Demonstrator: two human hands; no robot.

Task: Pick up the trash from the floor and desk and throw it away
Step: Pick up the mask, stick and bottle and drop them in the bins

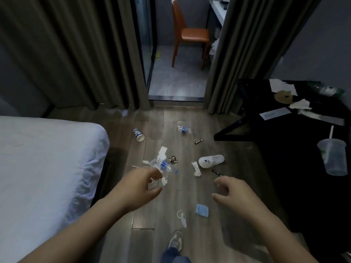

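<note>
Many pieces of trash lie scattered on the wooden floor between the bed at left and the dark tabletop at right. Near the left hand sits a crushed water bottle among paper scraps; a white tissue, a toppled white cup and a black sachet lie just beyond the right hand. Farther off are a paper cup and a second bottle; nearer, a blue mask. The tabletop carries crumpled papers and a lidded plastic cup.

Step in hand, as judged: gathering the floor litter. It goes best by taking the nearest cluster first — light scraps pinched, the bottle taken around its body.

Left grip: fingers curled, half open; a white scrap shows at the fingertips, but whether it is held cannot be told. Right grip: loosely open, holding nothing.
</note>
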